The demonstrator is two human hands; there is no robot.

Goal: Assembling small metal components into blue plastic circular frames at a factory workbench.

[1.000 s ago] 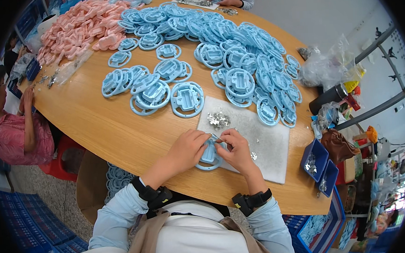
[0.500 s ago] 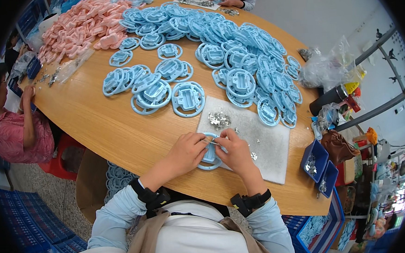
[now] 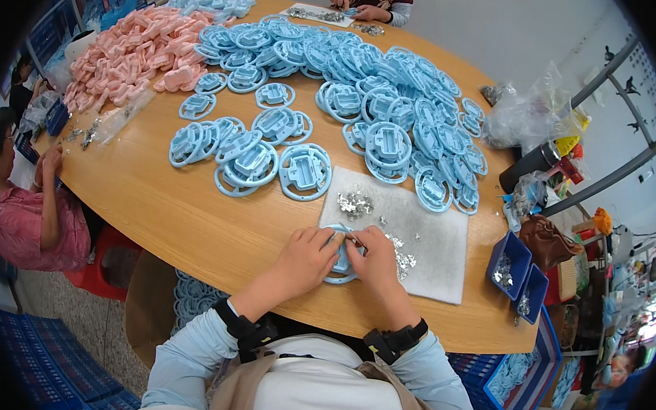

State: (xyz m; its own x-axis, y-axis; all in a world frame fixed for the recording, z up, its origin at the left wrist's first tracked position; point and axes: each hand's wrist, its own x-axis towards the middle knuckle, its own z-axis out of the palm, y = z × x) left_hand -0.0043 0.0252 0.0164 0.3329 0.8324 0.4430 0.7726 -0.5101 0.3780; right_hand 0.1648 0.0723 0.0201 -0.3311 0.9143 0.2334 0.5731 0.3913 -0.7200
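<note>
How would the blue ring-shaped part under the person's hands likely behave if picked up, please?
The blue ring-shaped part would probably stay stiff, as it looks like moulded plastic. Its open gaps suggest lightness. Stood on edge, its round outline might let it roll.

Lg wood-top tbl [image 3: 151, 193], pale bkgd wall [image 3: 504, 17], gray speckled flr [image 3: 106, 327], red stool [image 3: 101, 273] at L
</note>
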